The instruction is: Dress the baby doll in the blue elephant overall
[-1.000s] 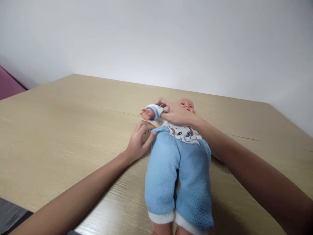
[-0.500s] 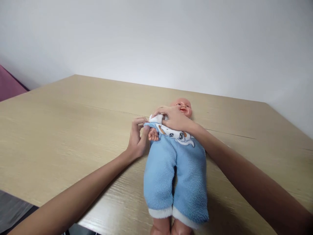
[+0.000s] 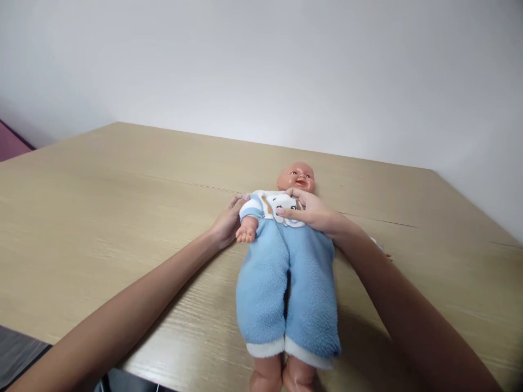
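A bald baby doll (image 3: 300, 177) lies on its back, its feet toward me. It wears a fluffy light blue outfit (image 3: 263, 288) with white cuffs and an animal face on the white chest. At the doll's arm on the left side, my left hand (image 3: 229, 222) is closed around the outer edge of the white-and-blue sleeve (image 3: 250, 208); some of its fingers are hidden behind it. The doll's small hand (image 3: 247, 230) sticks out of that sleeve. My right hand (image 3: 316, 212) lies across the chest with thumb and index finger spread apart over the printed face.
The doll lies on a pale wooden table (image 3: 122, 218) with a thin seam across it. A white wall (image 3: 261, 71) rises behind the table. Something pink (image 3: 12, 142) shows at the far left. Beyond my right forearm, the doll's other hand (image 3: 388, 256) peeks out.
The sleeve that was bunched up at the doll's wrist now sits straight on its arm, with the small hand out. My right hand has moved from the shoulder down onto the chest.
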Available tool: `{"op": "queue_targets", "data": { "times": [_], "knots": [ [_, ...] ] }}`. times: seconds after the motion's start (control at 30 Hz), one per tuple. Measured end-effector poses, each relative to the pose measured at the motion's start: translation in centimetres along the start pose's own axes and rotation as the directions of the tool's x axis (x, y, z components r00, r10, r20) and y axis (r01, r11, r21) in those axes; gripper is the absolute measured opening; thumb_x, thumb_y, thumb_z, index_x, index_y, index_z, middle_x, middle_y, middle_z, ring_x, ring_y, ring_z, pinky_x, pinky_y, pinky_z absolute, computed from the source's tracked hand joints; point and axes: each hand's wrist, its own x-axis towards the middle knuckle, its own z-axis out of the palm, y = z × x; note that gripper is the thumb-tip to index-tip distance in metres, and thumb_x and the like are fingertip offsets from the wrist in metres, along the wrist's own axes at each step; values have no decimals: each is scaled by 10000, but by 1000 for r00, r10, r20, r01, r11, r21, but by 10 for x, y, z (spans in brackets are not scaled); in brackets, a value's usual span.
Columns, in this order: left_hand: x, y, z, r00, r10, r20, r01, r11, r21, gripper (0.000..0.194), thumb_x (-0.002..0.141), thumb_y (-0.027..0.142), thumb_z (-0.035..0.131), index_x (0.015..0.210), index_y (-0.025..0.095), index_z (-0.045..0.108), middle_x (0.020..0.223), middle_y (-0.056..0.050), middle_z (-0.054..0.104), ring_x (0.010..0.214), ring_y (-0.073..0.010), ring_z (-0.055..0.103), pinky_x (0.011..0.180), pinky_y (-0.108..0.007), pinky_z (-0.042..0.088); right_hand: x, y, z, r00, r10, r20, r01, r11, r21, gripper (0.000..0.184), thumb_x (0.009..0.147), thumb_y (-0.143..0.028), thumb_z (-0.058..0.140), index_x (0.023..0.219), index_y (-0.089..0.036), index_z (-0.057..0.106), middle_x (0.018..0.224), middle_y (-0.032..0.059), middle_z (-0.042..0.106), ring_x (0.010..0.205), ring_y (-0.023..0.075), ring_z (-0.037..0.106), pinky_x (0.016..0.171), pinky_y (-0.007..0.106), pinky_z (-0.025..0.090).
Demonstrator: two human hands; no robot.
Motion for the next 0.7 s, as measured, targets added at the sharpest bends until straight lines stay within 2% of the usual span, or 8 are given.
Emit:
{"op": "queue_targets", "data": {
  "times": [0.13,0.2,0.27,0.37,0.5,0.6,0.7],
  "knots": [
    [8,5,-1,990,132,40,-136,982,128,465,859,521,945,1068,244,636,1014,18,705,860,-109,648,746,-177,532,-3,11,-8,997,66,-44,-50,952,302,668,633,-441,1066,1035,-250,568,939,-38,685,843,166,652,756,286,511],
    [13,10,0,987,137,86,-149,975,162,465,856,532,944,1043,242,632,983,21,695,829,-107,638,725,-177,525,-3,13,-10,997,67,-46,-44,924,379,686,604,-432,1084,973,-254,533,876,-63,641,796,142,625,719,266,495],
    [19,15,3,988,95,122,-115,980,164,491,830,542,958,1019,240,619,899,26,674,747,-113,617,651,-191,500,-2,14,-10,997,60,-56,-35,927,373,632,657,-518,1053,954,-246,566,860,-54,633,784,140,610,701,267,484],
    [32,20,13,986,38,163,-62,988,142,524,775,531,987,974,231,606,798,32,641,655,-120,585,575,-212,456,2,15,-7,997,37,-62,-23,978,208,547,804,-692,909,982,-223,689,914,4,701,823,170,628,720,292,485],
    [48,18,23,984,-6,176,-25,985,173,493,713,452,999,936,207,633,781,31,646,648,-119,582,582,-224,462,6,16,-3,1000,-14,5,14,999,45,587,874,-791,784,912,-208,722,860,29,739,789,197,652,701,310,479],
    [53,15,21,985,-8,174,-28,979,203,462,698,407,995,910,199,641,823,29,669,686,-116,593,623,-223,488,5,18,-5,1000,-30,2,30,994,106,581,858,-777,819,870,-211,688,823,6,723,744,173,639,682,291,476],
    [54,16,18,981,-22,194,-23,973,228,440,739,418,978,924,202,643,848,24,678,705,-125,602,634,-230,494,1,21,-8,1000,11,-28,-3,965,263,563,816,-720,902,876,-215,659,836,-4,721,757,158,649,690,270,496]
  ]
}}
